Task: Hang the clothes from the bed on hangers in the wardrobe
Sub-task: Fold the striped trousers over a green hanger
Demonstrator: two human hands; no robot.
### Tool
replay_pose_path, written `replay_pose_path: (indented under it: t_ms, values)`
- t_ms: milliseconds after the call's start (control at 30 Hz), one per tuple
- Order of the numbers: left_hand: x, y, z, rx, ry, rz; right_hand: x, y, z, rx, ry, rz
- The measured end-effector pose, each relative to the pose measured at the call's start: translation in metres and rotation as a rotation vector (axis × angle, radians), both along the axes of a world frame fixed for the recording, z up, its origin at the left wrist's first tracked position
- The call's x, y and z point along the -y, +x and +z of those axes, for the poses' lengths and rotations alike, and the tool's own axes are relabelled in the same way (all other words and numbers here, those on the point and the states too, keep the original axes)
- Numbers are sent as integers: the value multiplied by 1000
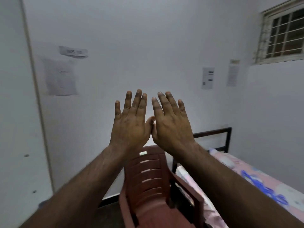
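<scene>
My left hand (131,122) and my right hand (169,122) are raised side by side in front of me, backs toward the camera, fingers spread, thumbs touching. Both hold nothing. The bed (263,178) lies at the lower right, covered with a pink sheet with blue print, its dark metal frame (227,137) at the head end. No clothes or hangers show on the visible part of the bed. A tall white panel (16,112) fills the left edge; I cannot tell whether it is the wardrobe.
A dark red plastic chair (153,186) stands directly below my hands, close against the bed. Paper sheets (60,78) hang on the white wall. A barred window (284,35) is at the upper right.
</scene>
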State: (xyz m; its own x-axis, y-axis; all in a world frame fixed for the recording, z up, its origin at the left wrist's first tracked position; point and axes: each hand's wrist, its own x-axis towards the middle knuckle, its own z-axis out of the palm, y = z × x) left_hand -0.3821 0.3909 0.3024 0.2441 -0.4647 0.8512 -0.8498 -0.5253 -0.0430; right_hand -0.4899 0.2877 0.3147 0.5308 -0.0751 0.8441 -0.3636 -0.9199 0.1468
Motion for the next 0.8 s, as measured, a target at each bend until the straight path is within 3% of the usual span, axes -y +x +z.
replay_pose_path:
  t_ms: [333,800]
  values:
    - [179,-125,-22,-39,52,-292,149,-148,-21,-27,74,-272]
    - [405,-298,-147,-144,302,-679,331,-345,-149,-42,292,-678]
